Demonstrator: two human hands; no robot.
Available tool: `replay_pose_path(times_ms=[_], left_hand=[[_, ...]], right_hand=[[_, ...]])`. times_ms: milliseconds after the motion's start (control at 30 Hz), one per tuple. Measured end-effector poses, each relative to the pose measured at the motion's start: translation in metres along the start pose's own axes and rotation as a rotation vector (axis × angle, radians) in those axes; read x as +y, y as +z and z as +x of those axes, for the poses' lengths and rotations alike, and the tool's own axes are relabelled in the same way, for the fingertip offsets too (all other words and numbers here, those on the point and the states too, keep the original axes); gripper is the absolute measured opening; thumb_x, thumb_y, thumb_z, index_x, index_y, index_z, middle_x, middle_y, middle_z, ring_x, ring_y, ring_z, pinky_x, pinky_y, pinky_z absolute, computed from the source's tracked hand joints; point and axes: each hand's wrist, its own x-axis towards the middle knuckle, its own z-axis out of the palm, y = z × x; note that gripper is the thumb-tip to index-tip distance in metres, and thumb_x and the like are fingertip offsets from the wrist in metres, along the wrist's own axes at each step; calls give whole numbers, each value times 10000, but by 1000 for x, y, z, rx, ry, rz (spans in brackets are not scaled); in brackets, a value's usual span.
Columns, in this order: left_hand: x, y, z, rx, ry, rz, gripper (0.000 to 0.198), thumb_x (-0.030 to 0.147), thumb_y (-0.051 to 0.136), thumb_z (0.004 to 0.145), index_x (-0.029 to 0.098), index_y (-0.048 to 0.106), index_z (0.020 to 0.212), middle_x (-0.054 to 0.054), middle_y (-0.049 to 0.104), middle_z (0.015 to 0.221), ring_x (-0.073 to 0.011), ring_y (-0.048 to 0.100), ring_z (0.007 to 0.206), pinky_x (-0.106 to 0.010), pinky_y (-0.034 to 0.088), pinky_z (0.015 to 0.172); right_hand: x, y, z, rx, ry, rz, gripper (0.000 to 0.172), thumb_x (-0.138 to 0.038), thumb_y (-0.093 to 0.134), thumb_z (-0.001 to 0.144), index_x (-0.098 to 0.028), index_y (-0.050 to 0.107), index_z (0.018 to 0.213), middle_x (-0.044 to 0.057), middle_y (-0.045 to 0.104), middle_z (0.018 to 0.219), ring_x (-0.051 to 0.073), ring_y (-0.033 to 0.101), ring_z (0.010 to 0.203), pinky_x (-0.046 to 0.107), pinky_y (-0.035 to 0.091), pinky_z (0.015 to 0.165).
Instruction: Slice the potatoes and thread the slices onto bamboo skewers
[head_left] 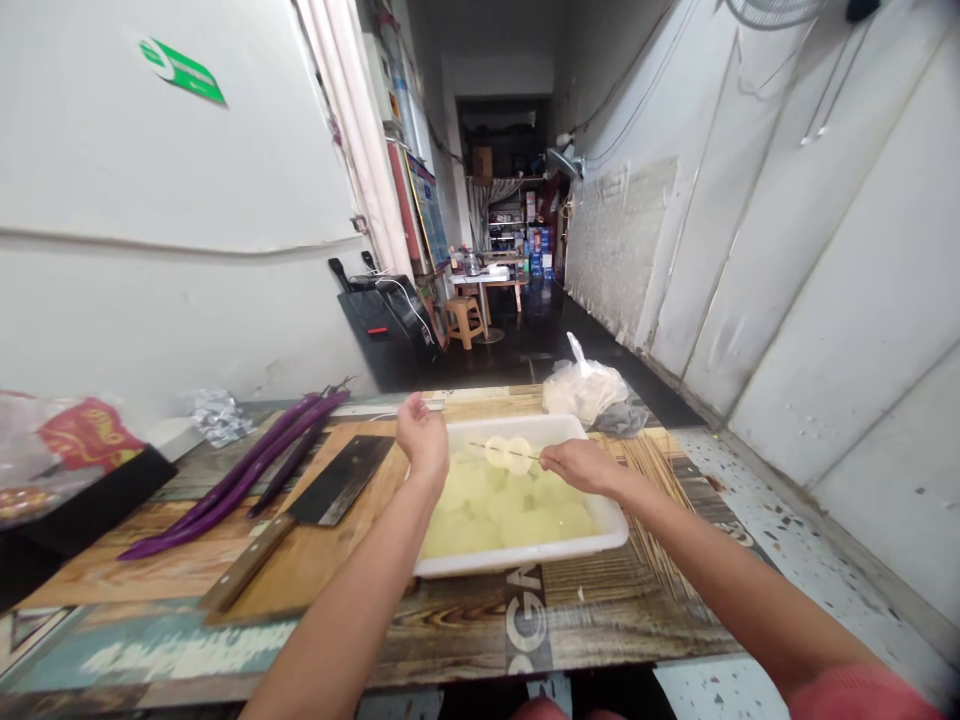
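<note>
My right hand point(577, 465) is closed around the end of a thin skewer point(534, 457), over the right part of a white plastic tub point(517, 556). Pale yellow round slices point(508, 455), which look like potato, are threaded on that skewer. More potato slices point(495, 515) fill the tub, apparently in liquid. My left hand point(423, 437) is raised by the tub's left rim, its fingers curled in; whatever they may hold is hidden. Loose bamboo skewers point(656, 500) lie on the table right of the tub.
A cleaver point(337, 490) rests on a wooden cutting board point(300, 575) left of the tub. Long purple eggplants point(247, 460) lie beyond it. Behind the tub sits a knotted plastic bag point(585, 390). A dark box with packages point(82, 490) stands at far left.
</note>
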Motion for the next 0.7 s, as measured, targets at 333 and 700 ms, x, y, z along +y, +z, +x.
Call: replay_pose_path(times_ms=[333, 700], left_hand=[[21, 2, -32, -474, 272, 94, 181, 175, 462, 682, 185, 641, 709, -23, 642, 743, -155, 596, 762, -253, 445, 764], [1, 2, -90, -1562, 469, 692, 437, 294, 626, 553, 263, 663, 987, -61, 635, 1080, -277, 554, 1016, -341, 379, 898]], right_hand=[[28, -13, -9, 287, 281, -123, 319, -345, 368, 898, -165, 629, 930, 96, 625, 974, 192, 538, 949, 255, 361, 782], [71, 12, -114, -37, 852, -100, 327, -257, 463, 829, -6, 651, 921, 270, 642, 914, 341, 621, 872, 397, 478, 694]])
